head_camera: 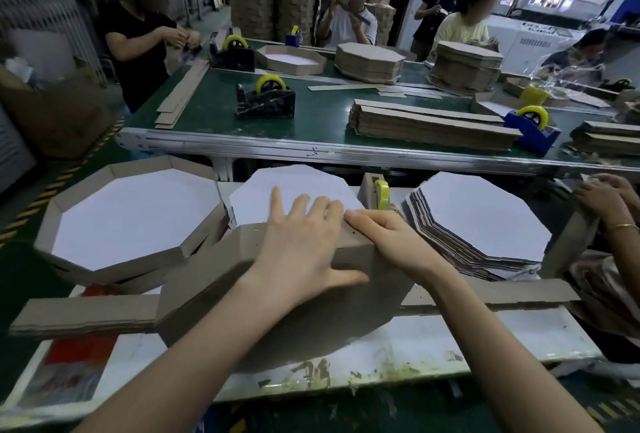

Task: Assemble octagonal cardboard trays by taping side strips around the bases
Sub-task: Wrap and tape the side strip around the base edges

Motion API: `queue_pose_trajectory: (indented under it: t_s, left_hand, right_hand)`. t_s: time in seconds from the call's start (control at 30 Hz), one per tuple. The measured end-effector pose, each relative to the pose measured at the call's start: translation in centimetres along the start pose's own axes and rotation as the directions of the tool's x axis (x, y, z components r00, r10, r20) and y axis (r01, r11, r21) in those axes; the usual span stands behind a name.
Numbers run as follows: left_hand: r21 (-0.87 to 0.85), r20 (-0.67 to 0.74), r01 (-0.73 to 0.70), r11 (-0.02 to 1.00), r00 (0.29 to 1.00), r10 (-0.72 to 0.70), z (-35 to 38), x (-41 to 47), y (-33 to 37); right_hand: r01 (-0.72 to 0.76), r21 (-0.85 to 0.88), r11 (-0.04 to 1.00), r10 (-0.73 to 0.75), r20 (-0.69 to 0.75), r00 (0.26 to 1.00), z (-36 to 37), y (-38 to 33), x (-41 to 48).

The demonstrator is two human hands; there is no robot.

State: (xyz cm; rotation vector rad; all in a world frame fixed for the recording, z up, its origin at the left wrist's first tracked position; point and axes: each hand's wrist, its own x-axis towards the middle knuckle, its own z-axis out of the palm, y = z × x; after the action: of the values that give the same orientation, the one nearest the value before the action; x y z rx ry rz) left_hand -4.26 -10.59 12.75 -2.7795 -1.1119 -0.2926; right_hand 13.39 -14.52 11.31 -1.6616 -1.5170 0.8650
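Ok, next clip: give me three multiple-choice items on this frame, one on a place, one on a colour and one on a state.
1. Where is the nearest tape roll?
A. just beyond the right hand
B. on the floor
C. on a shelf overhead

2. The finished tray has a floor that is:
A. white
B. red
C. black

3. The held tray is touched by:
A. both hands
B. one hand only
C. neither hand

Key:
1 A: the roll stands right behind that hand's knuckles.
2 A: white shows inside its brown walls.
3 A: the left hand and the right hand both rest on it.
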Motion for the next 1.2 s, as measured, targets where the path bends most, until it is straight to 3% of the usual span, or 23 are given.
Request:
queue_pose_trajectory:
  t_s: [0.2,0.37,0.53,0.77,0.97,1.07,1.2]
  left_hand:
    - [-0.054,-0.052,-0.03,0.998,0.998,0.027,-0.1,0.4,-0.9]
    - [-0.261,-0.268,-0.034,0.965,0.963,-0.039,-0.5,-2.8,-4.2]
    - [-0.594,-0.112,0.149,0.79,0.958,-0.265,2.6,-5.4,-7.2]
    - [-0.702,-0.054,0.239,0.671,0.921,-0.385,5.8,-7.9,-8.6]
    - [-0.76,-0.043,0.23,0.608,0.915,-0.401,6.0,-8.5,-9.5]
    - [-0.733,-0.062,0.211,0.646,0.926,-0.373,5.7,-8.3,-9.2]
    - [-0.579,-0.268,0.033,0.815,0.936,-0.229,3.7,-6.8,-7.2]
  right_hand:
    - [0.008,0.096,0.995,-0.009,0.009,1.0,-1.2,0.1,-0.7]
    - [0.062,-0.067,0.996,-0.059,0.047,0.997,-2.6,-2.5,-0.1]
    - [0.099,-0.173,0.98,-0.085,0.086,0.993,-3.0,-5.1,0.8]
    - [0.135,-0.254,0.958,-0.096,0.162,0.982,-0.5,-5.5,2.4]
    - [0.145,-0.191,0.971,-0.111,0.179,0.978,0.8,-5.4,2.4]
    - [0.139,-0.198,0.97,-0.104,0.176,0.979,0.9,-5.6,2.4]
    - [0.132,-0.193,0.972,-0.096,0.187,0.978,1.4,-5.8,2.3]
